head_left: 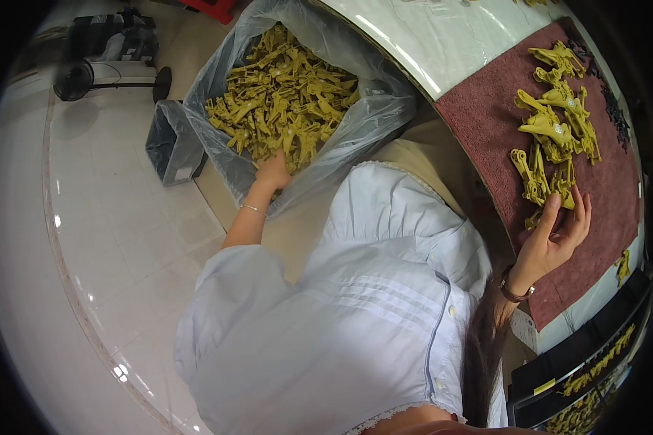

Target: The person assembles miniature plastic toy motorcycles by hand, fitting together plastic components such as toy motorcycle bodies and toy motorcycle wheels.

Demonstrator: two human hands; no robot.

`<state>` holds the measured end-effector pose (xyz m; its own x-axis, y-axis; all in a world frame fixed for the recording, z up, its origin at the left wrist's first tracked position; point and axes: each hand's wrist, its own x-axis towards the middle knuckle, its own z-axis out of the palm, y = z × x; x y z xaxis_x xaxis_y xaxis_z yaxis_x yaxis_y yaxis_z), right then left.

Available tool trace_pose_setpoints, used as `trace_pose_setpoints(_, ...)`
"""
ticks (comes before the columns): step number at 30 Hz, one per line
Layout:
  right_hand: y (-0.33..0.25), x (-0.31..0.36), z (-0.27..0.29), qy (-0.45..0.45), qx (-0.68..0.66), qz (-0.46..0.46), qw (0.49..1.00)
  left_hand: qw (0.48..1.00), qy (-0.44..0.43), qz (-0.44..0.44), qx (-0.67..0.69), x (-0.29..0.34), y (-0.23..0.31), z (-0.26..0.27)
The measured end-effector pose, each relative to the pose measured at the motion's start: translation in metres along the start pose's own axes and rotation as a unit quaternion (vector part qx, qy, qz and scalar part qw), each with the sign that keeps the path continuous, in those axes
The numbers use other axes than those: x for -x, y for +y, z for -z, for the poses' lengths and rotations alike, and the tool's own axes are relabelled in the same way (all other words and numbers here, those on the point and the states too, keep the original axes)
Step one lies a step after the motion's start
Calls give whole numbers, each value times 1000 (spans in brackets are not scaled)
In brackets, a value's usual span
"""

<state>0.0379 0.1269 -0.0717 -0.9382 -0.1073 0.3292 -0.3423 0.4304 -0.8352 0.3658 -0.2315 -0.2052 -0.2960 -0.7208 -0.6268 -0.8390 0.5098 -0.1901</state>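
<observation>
Left hand (pixel 272 172) in at the near edge of the yellow-green parts (pixel 290 94), its buried grip impossible to tell! Right hand (pixel 551 243), thumb and fingers spread, was at the red-mat cluster's (pixel 555 130) near end, perhaps touching; long pieces pointed away.

Pale glossy surface (pixel 401 35), dark red cloth (pixel 479 109) spread over it; olive-yellow parts (pixel 555 130) heaped on cloth, small dark pieces (pixel 614 109) along its right edge, yellow piece (pixel 622 267) beside cloth.
</observation>
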Motion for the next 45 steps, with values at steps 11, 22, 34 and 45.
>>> trace_pose_setpoints(11,2,-1,1,-2,14,20,1000,973,127,-43,188,8,-41,-4)
trace_pose_setpoints(22,3,0,0,3,13,36,999,891,79,-70,441,-5,-76,31)
trace_pose_setpoints(34,2,-7,7,44,30,56,997,767,261,-479,340,116,135,274)
trace_pose_setpoints(45,22,12,96,176,-250,-102,947,480,270,-829,-98,246,454,234)
